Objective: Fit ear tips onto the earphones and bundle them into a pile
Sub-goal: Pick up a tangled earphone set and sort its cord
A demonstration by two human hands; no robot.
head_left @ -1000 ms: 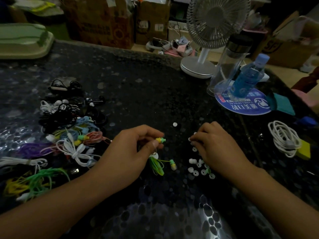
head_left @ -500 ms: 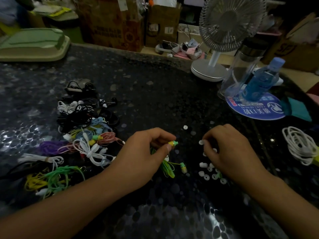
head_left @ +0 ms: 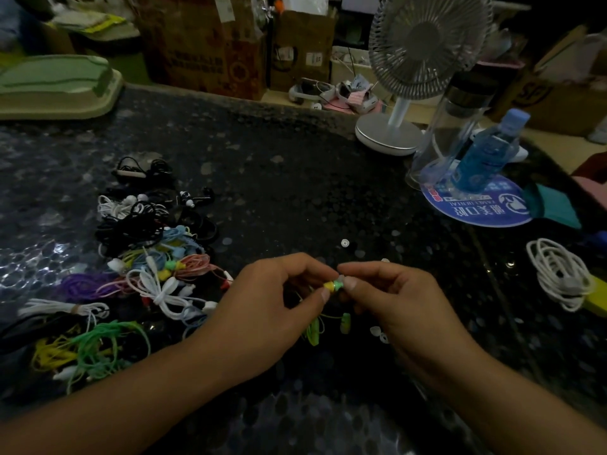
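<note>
A dark speckled table (head_left: pixel 295 178) fills my view, dimly lit, with cardboard boxes (head_left: pixel 203 44) stacked behind its far edge. At the back right I see a white desk fan (head_left: pixel 417 60), then a clear bottle (head_left: pixel 450 126) whose contents I cannot make out, and just beside it a small blue bottle (head_left: pixel 486 152) of blue liquid, both standing on a round blue mat (head_left: pixel 476 208). A green tray (head_left: pixel 56 87) sits far left; what it holds is hidden from me. My left hand (head_left: pixel 272 310) pinches a yellow-green earbud (head_left: pixel 331 285) between thumb and forefinger, its cord hanging below. My right hand (head_left: pixel 400 307) pinches a pale ear tip (head_left: pixel 342 280) against the bud's end. Loose white ear tips (head_left: pixel 376 331) lie near the right wrist. The pile of bundled earphones (head_left: pixel 141 257) lies to the left, and a coiled white cable (head_left: pixel 558 274) far right
</note>
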